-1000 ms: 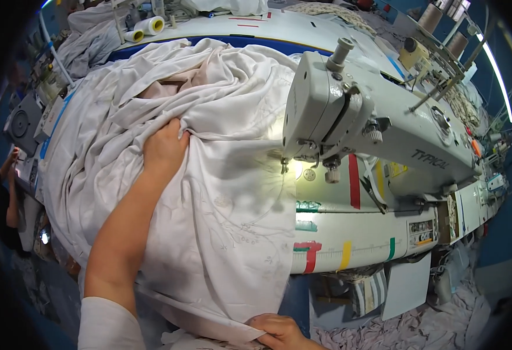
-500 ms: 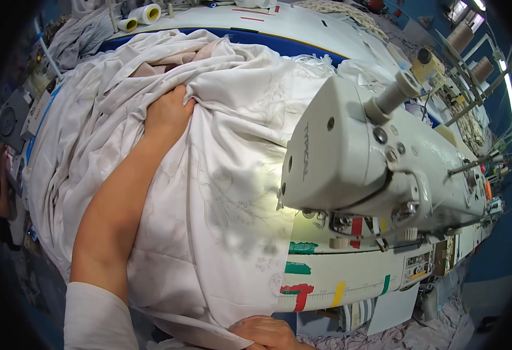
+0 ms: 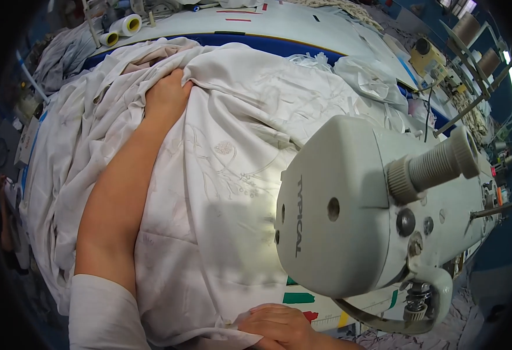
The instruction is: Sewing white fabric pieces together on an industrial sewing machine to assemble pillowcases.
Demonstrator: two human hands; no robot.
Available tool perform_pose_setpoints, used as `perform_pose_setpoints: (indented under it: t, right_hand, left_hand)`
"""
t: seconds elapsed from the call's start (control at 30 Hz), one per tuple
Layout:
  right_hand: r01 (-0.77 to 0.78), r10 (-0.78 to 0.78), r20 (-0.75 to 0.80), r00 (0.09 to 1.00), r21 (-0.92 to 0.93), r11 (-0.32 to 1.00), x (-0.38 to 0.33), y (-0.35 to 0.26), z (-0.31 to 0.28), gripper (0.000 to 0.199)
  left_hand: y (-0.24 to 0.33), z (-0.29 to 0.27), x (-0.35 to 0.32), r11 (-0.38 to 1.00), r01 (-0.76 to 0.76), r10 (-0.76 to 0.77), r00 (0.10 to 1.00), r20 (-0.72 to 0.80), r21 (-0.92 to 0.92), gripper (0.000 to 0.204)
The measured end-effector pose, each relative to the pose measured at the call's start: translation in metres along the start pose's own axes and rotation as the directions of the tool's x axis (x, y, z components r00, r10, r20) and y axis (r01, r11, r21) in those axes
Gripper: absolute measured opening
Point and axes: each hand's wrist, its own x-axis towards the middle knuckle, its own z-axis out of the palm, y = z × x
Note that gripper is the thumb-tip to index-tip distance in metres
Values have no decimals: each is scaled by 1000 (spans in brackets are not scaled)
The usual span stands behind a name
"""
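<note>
A large white embroidered cloth lies heaped and draped over the machine bed, its right part running to the head of a sewing machine. My left hand reaches far into the cloth and is closed on a gathered fold of it. Near the lower edge, my right hand grips the cloth's near edge, fingers bent over it. Needle and presser foot are hidden behind the machine head. Light from the machine falls on the cloth just left of it.
Yellow-cored thread cones stand at the far left on the white table. A clear plastic bag lies behind the machine. Brown thread spools sit on a stand at far right. Coloured tape strips mark the machine bed.
The view has shifted, so the machine head looks larger and lower, covering more of the bed. Both hands keep their hold on the cloth; the right appears slightly farther right.
</note>
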Motion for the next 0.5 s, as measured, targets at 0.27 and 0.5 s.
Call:
perform_pose_setpoints:
  t: [0.27, 0.5]
  right_hand:
    - [-133, 133, -42, 990, 5, 991, 27, -35, -17, 18]
    - [-227, 222, -170, 960, -9, 974, 20, -34, -16, 14]
  left_hand:
    - [-3, 15, 48, 1000, -11, 11, 1000, 28, -14, 30]
    - [-25, -25, 66, 969, 125, -52, 946, 319, -214, 51]
